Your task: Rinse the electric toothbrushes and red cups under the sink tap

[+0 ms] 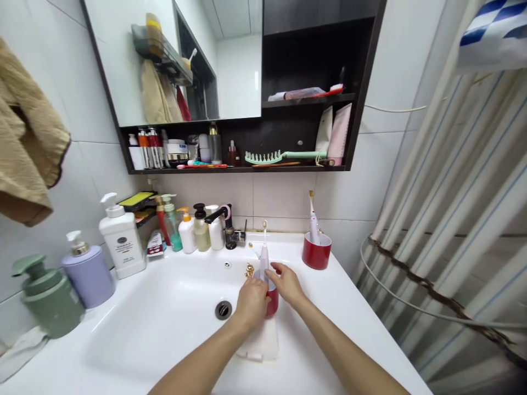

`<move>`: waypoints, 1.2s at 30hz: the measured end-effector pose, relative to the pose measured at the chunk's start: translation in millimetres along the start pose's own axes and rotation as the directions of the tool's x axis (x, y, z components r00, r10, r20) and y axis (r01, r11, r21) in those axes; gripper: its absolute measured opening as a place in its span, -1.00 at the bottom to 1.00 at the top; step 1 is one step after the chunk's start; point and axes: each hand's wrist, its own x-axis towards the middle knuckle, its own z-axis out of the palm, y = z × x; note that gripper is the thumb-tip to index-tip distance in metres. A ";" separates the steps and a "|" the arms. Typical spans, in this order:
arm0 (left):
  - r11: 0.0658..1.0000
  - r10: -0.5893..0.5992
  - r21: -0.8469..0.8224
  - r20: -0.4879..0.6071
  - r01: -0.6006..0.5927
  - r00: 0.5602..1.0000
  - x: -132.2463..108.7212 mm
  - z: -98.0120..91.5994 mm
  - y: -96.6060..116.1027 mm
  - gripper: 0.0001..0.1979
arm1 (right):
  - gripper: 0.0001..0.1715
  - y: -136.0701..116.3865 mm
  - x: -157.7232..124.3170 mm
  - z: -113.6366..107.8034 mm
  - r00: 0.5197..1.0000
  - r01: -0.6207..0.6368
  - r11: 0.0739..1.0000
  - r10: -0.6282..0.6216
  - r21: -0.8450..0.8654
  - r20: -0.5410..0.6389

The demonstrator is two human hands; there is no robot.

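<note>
A red cup with a pale inside is gripped by my left hand, whose fingers wrap its left side. In the cup stands a pale pink electric toothbrush, head up. My right hand is at the cup's right rim, its thumb tip by the toothbrush handle and its fingers bent but apart. Just left of the toothbrush a second small brush head shows, its lower part hidden. A small gold ornament appears above my left hand. Below the cup lies a white cloth.
Another red cup holding an electric toothbrush stands on the right ledge. The basin drain and black faucet are left of my hands. Several pump bottles, including a purple one, line the left side. A shelf cabinet hangs above.
</note>
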 end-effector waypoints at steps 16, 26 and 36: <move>0.839 -0.272 -0.535 -0.247 0.104 0.930 -16.3 -15.3 -16.3 -0.84 | -0.73 -53.3 -10.1 -9.3 0.995 0.095 0.986 -0.096 0.134 0.001; -0.176 -0.306 -0.973 0.196 0.147 0.932 -5.0 -31.3 -4.7 -0.70 | -0.70 -58.3 -79.1 -9.9 0.893 -0.258 0.901 0.084 0.349 0.443; -0.301 -0.482 -0.951 0.221 0.077 0.848 -2.3 -26.4 -14.4 -0.86 | -0.70 -38.7 -75.8 3.4 0.918 -0.160 0.969 0.077 0.186 0.388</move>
